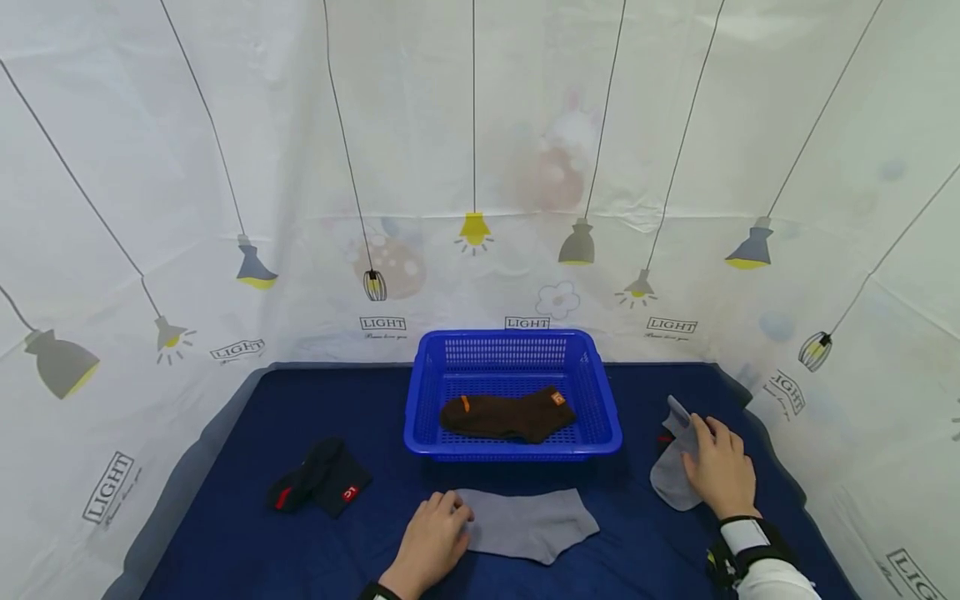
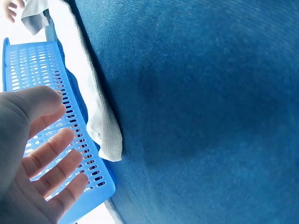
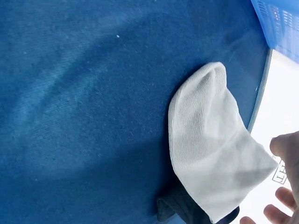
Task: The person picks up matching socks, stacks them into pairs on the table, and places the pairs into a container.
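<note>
My left hand [image 1: 431, 537], its fingers loosely bent, is right at the left end of a grey sock [image 1: 528, 525] lying flat in front of the basket. In the left wrist view its thumb and fingers [image 2: 51, 144] are spread apart with nothing between them. On the right, my right hand [image 1: 723, 467] is over a second grey sock [image 1: 675, 479], whose far end stands up in a fold. The right wrist view has the thumb [image 3: 284, 144] beside a corner of this sock [image 3: 210, 130], fingers apart. Beneath it, a dark sock [image 3: 180, 203] is partly hidden.
A blue plastic basket [image 1: 513, 457] stands at the back middle, with a brown sock [image 1: 506, 417] inside. Black socks [image 1: 322, 479] with red marks lie on the left of the dark blue cloth [image 1: 247, 550]. A white lamp-print curtain [image 1: 480, 125] surrounds the table.
</note>
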`<state>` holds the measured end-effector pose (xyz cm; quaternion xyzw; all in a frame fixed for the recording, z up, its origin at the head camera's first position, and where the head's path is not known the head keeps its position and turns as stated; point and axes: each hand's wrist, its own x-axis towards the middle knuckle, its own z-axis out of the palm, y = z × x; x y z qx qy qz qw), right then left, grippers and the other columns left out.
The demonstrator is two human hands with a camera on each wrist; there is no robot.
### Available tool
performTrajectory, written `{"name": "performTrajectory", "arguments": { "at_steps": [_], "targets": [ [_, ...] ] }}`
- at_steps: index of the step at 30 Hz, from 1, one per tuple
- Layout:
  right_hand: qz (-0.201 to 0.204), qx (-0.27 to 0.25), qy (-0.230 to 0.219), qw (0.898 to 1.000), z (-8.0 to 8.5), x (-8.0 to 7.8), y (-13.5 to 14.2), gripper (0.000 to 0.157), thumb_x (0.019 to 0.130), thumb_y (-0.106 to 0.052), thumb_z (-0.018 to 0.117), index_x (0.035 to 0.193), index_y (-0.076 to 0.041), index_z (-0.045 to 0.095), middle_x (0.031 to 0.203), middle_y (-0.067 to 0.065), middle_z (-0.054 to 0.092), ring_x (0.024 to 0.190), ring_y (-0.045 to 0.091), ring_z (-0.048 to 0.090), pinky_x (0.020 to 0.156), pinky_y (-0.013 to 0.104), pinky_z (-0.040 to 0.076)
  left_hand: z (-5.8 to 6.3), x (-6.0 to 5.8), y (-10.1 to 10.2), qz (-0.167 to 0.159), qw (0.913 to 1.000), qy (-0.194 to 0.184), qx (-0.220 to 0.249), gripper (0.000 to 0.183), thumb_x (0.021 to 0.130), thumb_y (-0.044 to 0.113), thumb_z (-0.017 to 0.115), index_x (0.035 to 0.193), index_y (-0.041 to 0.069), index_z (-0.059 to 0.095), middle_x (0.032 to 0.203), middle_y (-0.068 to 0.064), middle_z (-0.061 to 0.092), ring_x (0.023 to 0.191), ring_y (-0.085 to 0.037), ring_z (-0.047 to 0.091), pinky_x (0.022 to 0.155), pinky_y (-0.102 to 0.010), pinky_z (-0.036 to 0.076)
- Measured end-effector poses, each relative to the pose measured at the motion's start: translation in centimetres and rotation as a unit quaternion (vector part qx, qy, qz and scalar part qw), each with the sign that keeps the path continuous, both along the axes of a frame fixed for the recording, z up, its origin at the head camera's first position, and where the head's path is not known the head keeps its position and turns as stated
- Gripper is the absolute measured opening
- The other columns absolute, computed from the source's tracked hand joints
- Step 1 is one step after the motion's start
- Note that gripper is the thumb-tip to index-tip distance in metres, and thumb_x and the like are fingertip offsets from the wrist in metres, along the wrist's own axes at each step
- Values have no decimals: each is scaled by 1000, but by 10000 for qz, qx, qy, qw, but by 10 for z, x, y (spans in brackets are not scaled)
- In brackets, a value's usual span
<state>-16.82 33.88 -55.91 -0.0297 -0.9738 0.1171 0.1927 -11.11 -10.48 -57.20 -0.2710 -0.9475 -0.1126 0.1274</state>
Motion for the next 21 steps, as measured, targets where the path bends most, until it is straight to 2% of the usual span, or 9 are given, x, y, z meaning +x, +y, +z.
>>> {"name": "performTrajectory", "arguments": {
  "at_steps": [5,11,15,17,21],
  "targets": [
    [-98,-84,-232,9996,1,-4,5,67,84,-10,72,143,4,44,143,36,41,123,61,44,81,73,45,1,0,-1,-10,9999,-165,18,15,79,17,82,89,17,71,91,3,59,81,-15,53,69,-29,44],
    [-116,-164,-874,9960,2,-7,9,67,87,-13,69,146,3,40,144,38,39,123,63,44,84,73,47,0,0,-1,-12,9998,-206,-6,15,79,16,82,89,17,71,91,3,59,81,-15,53,70,-30,45],
    [-49,-207,-1210,9924,2,-7,10,65,89,-14,67,146,3,39,138,39,43,122,62,45,84,71,48,0,-1,-1,-20,9997,-230,15,15,79,16,82,89,18,71,91,3,59,81,-14,53,69,-29,44],
    [-9,-193,-1194,9927,1,-7,9,62,89,-13,67,143,3,41,133,39,47,119,62,47,82,70,49,-1,-1,0,-23,9997,-256,29,15,79,16,82,89,18,71,90,3,59,80,-14,52,69,-28,44],
    [61,-179,-854,9962,-5,-8,9,49,88,-9,69,131,4,51,121,37,53,109,59,53,72,66,51,-2,-2,0,-37,9995,-317,45,14,79,15,81,89,18,71,90,4,59,79,-13,52,68,-27,43]
  ]
}}
